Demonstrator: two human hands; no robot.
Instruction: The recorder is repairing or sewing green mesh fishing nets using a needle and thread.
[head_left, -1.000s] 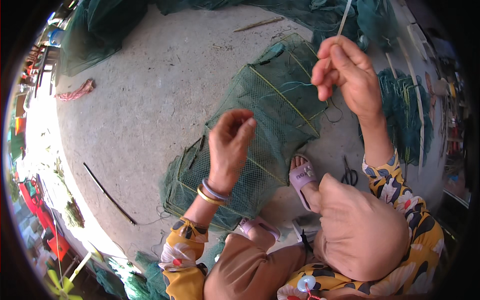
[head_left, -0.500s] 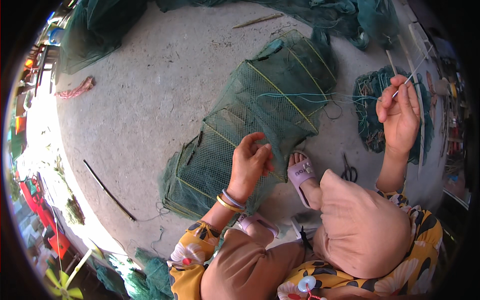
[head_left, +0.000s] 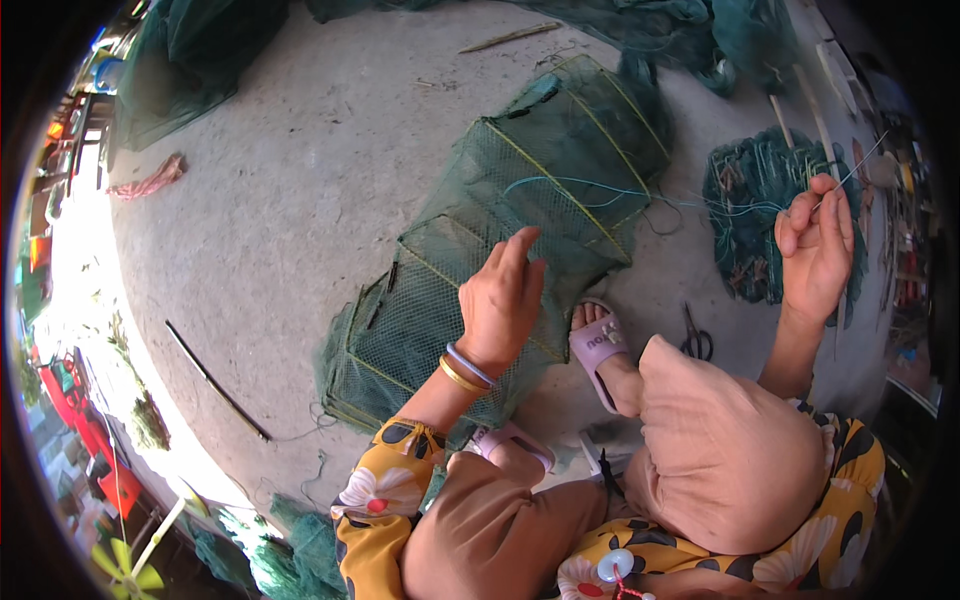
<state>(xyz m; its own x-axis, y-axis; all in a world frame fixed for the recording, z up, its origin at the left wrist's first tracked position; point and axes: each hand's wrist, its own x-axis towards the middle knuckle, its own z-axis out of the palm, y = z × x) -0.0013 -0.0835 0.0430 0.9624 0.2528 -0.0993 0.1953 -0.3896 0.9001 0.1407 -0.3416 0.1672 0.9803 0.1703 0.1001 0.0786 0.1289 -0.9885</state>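
My right hand (head_left: pixel 818 245) is raised at the right, its fingers pinched on a thin, pale needle (head_left: pixel 862 158) that points up and away. From it a light blue thread (head_left: pixel 690 200) runs leftward and lies in a loop over a green mesh net trap (head_left: pixel 440 310) with yellowish frame bars. Over the trap's middle is my left hand (head_left: pixel 500 305), back up, with its index finger stretched forward and the thumb apart. Whether its fingertips touch the mesh, I cannot tell.
Black-handled scissors (head_left: pixel 697 342) lie on the concrete floor by my sandal (head_left: pixel 600 345). A bundle of green netting (head_left: pixel 740 220) sits at the right, more netting (head_left: pixel 205 60) at the far left. A dark rod (head_left: pixel 215 378) and a pink cloth (head_left: pixel 150 180) lie on the left.
My right hand has shifted slightly right and toward me with the needle, drawing the blue thread along. My left hand has moved slightly forward over the trap, and its fingers have straightened.
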